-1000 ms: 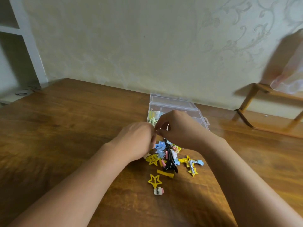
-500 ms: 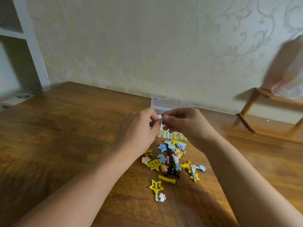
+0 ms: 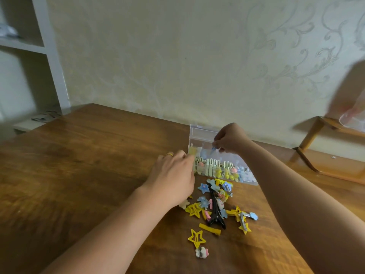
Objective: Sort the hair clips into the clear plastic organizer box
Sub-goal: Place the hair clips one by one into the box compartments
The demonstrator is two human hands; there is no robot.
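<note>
Pale cream wallpaper (image 3: 177, 56) with faint scrollwork, white shelving unit (image 3: 49, 56) at left, brown wooden table (image 3: 79, 165), wooden stand (image 3: 316, 139) at right

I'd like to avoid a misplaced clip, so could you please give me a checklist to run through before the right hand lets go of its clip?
1. Right hand pinches small blue hair clip: ok.
2. Clip over clear plastic organizer box: ok.
3. Box lid open: ok.
4. Left hand at the box's near left corner: ok; whether it grips, cannot tell.
5. Which compartment lies below the clip: cannot tell.
6. Loose pile of star-shaped and black clips remains on wooden table: sorting unfinished, not ok.
</note>
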